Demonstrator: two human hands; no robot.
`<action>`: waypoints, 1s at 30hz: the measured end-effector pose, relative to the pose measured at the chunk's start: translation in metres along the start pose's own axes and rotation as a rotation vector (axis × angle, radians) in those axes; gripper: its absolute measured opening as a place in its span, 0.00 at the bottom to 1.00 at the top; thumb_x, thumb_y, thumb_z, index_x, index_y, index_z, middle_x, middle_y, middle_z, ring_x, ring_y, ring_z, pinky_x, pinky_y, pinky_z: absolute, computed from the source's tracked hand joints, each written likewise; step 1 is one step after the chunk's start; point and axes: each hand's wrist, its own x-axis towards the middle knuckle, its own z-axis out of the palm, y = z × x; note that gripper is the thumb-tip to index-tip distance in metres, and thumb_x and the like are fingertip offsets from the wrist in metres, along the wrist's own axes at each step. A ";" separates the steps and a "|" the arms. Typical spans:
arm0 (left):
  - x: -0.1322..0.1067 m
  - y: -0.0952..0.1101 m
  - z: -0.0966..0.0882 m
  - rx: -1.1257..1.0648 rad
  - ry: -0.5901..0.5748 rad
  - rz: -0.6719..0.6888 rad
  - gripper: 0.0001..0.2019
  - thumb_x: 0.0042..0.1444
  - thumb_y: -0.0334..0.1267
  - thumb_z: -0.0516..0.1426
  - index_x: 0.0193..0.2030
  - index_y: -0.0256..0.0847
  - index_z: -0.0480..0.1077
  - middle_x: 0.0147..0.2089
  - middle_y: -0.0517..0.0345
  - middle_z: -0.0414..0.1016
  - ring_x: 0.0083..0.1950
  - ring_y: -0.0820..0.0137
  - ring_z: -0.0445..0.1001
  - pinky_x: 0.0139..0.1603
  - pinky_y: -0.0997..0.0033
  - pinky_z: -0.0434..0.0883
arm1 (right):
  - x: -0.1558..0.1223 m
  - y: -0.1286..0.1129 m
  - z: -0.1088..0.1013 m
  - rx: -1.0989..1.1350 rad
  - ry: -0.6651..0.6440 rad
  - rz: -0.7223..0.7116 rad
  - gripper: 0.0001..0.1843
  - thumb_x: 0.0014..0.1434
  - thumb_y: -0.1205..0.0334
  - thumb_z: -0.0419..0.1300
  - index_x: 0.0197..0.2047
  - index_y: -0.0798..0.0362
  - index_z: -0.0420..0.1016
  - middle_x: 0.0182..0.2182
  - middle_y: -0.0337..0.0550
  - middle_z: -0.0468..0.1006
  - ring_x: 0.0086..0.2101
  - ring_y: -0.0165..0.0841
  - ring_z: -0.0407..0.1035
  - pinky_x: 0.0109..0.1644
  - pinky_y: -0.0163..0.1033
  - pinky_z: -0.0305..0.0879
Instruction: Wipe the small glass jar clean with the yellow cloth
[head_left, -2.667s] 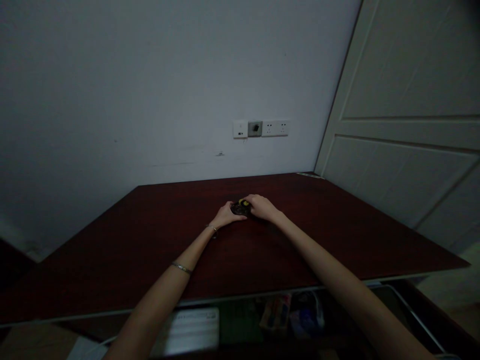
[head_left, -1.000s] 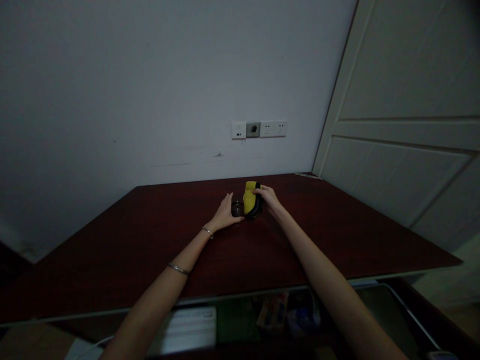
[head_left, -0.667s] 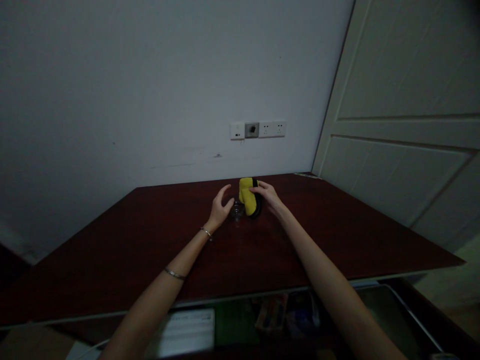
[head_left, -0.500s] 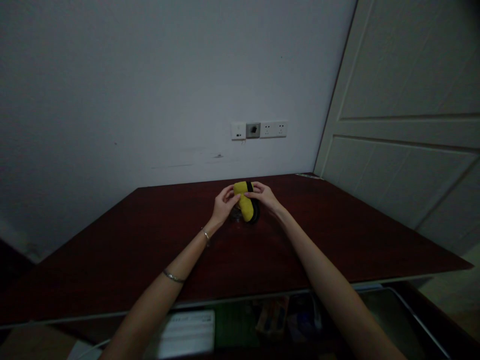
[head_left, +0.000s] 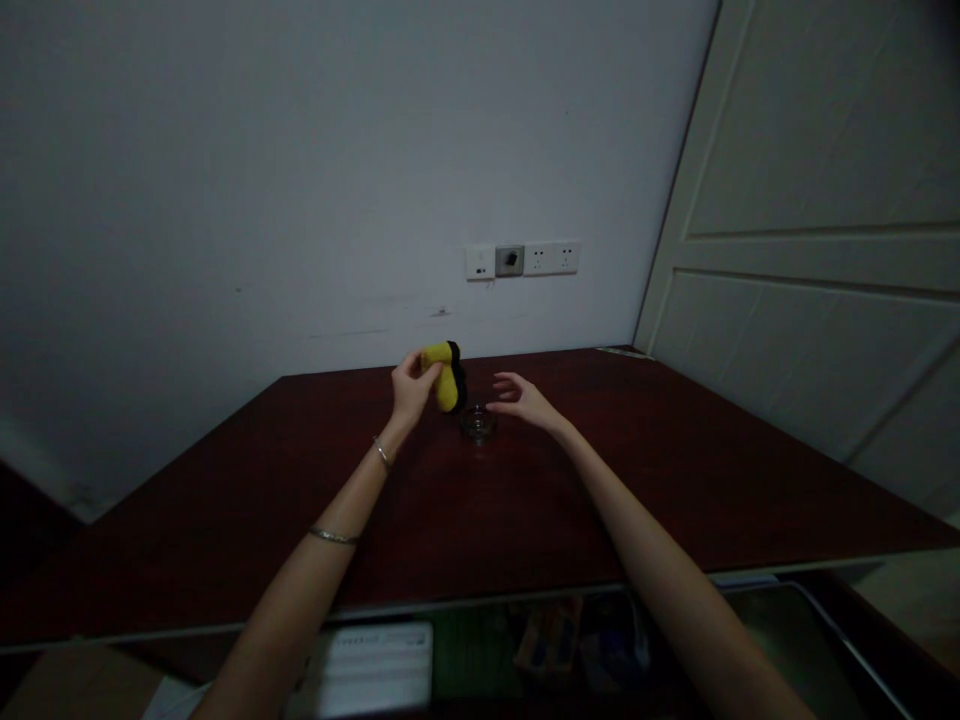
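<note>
My left hand (head_left: 409, 387) is raised above the dark red table (head_left: 300, 480) and grips a small yellow and black soft item (head_left: 445, 374) by its upper end, so the item hangs in the air. My right hand (head_left: 522, 398) hovers just right of it with fingers spread and nothing in them. Between and below the hands a small round glass jar (head_left: 477, 422) stands on the table, untouched by either hand.
A white wall with a row of sockets (head_left: 523, 260) rises behind the table. A pale panelled door (head_left: 810, 260) stands at the right. Below the table's near edge lie a white box (head_left: 375, 665) and several dim items.
The right hand lifted the yellow and black item off the jar, the left hand took hold of it and raised it leftward, and the right hand let go and opened.
</note>
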 end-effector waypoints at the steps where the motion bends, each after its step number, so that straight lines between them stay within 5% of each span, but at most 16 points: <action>1: 0.005 -0.002 -0.004 0.083 -0.033 0.049 0.14 0.46 0.36 0.59 0.41 0.35 0.69 0.39 0.52 0.74 0.39 0.68 0.73 0.42 0.68 0.70 | -0.001 0.005 0.002 -0.045 -0.040 0.018 0.43 0.35 0.56 0.70 0.54 0.54 0.61 0.49 0.54 0.68 0.45 0.40 0.67 0.47 0.47 0.66; 7: 0.009 -0.022 -0.010 0.513 -0.448 0.257 0.14 0.50 0.32 0.54 0.44 0.37 0.70 0.43 0.52 0.75 0.43 0.67 0.73 0.47 0.67 0.68 | -0.008 0.028 0.020 -0.158 -0.235 0.028 0.57 0.32 0.52 0.71 0.62 0.56 0.49 0.53 0.55 0.66 0.51 0.42 0.64 0.57 0.48 0.57; 12: -0.002 -0.036 0.002 0.571 -0.758 0.297 0.15 0.50 0.28 0.52 0.45 0.38 0.70 0.46 0.52 0.74 0.47 0.67 0.72 0.51 0.66 0.66 | -0.008 0.039 0.022 -0.265 -0.221 -0.044 0.52 0.33 0.51 0.71 0.59 0.55 0.55 0.52 0.53 0.67 0.52 0.41 0.63 0.58 0.46 0.56; 20: 0.003 -0.039 0.010 0.298 -0.904 -0.054 0.16 0.46 0.32 0.56 0.44 0.36 0.71 0.42 0.51 0.76 0.42 0.68 0.74 0.46 0.67 0.69 | -0.009 0.046 0.024 -0.295 -0.155 -0.016 0.44 0.34 0.52 0.71 0.53 0.57 0.62 0.46 0.51 0.72 0.46 0.40 0.68 0.51 0.45 0.62; 30: -0.011 -0.034 0.003 0.270 -0.850 -0.024 0.12 0.50 0.38 0.57 0.41 0.40 0.74 0.43 0.52 0.77 0.43 0.67 0.74 0.47 0.65 0.68 | -0.011 0.048 0.027 -0.385 -0.092 -0.024 0.42 0.34 0.47 0.69 0.51 0.57 0.64 0.43 0.50 0.73 0.43 0.39 0.69 0.47 0.44 0.63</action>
